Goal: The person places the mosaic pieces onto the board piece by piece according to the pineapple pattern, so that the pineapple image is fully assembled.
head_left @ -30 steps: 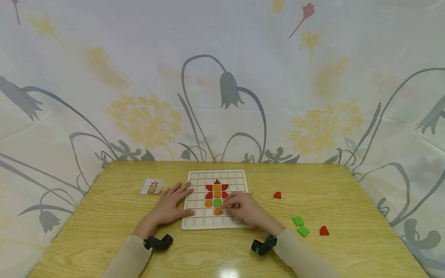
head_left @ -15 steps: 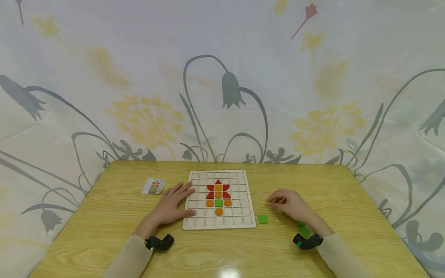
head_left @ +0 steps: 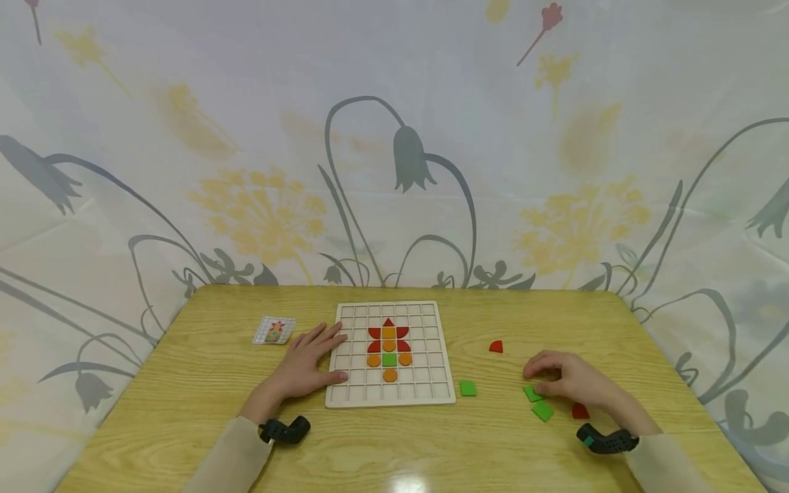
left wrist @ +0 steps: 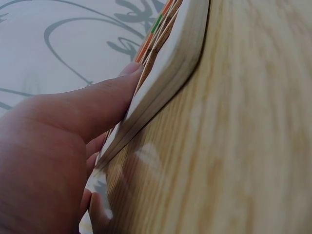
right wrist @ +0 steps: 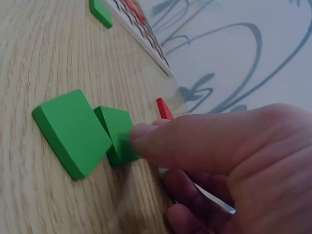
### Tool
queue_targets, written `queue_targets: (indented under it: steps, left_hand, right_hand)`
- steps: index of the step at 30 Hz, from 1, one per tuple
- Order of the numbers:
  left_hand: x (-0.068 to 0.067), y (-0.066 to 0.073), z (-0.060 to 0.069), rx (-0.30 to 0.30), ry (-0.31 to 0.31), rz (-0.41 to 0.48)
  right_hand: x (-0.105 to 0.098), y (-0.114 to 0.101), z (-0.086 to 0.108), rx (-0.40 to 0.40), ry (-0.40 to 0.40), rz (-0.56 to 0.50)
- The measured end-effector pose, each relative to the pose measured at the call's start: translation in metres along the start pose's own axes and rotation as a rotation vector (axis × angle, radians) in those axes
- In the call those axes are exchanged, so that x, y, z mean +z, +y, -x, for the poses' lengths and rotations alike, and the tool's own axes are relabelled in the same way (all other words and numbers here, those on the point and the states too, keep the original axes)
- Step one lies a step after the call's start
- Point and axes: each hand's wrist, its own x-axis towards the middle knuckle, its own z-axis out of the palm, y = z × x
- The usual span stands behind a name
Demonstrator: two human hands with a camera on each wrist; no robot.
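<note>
- Edges: we see the white grid board [head_left: 433, 392] lying flat mid-table, its far side near the back of the wooden table [head_left: 345, 448], where the patterned backdrop [head_left: 259, 109] rises.
- Room: bare wood runs along the board's near side; on its right, we find a strip of wood between the nearest loose green square [head_left: 468, 388] and the right hand [head_left: 574, 380].
- Card: one, a small pattern card [head_left: 274, 330], left of the board, apart from it.
- Board count: we get one red triangle [head_left: 388, 322] on top, four red quarter-circles [head_left: 403, 333], one orange square [head_left: 388, 333], four orange circles [head_left: 390, 375], one set green square [head_left: 390, 359].
- Loose count: three green squares, one just off the board's right edge, two close together by the right hand; two red quarter pieces, a far one [head_left: 496, 347] and a near one [head_left: 580, 411] beside the right wrist, partly covered.
- Left hand [head_left: 302, 366]: fingers spread over the board's left edge, thumb apart, resting on the rim.
- Right hand: palm down, fingers bent, thumb tip over the farther green square [head_left: 532, 394] of the pair, gap between thumb and forefinger; we cannot tell whether the thumb touches it.
</note>
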Motion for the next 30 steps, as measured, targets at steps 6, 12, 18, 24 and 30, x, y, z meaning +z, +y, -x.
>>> queue_targets:
  steps: [6, 12, 18, 24, 30]
  left_hand:
    - [0.002, -0.001, 0.0, 0.013, 0.005, -0.002]
    - [0.002, -0.002, -0.001, 0.012, 0.006, 0.01]
    - [0.0, -0.001, -0.002, 0.007, 0.001, 0.0]
    - [-0.001, 0.001, -0.002, -0.007, -0.012, 0.003]
    - [-0.001, 0.002, -0.001, -0.007, -0.013, 0.005]
  right_hand:
    - [-0.004, 0.002, 0.003, -0.029, -0.101, -0.068]
    - [-0.002, 0.0, 0.001, 0.009, -0.113, -0.06]
    - [0.002, -0.002, -0.001, 0.007, -0.084, -0.009]
    - [0.008, -0.004, -0.006, 0.104, 0.004, 0.081]
    - [0.017, -0.005, -0.009, 0.163, 0.179, 0.156]
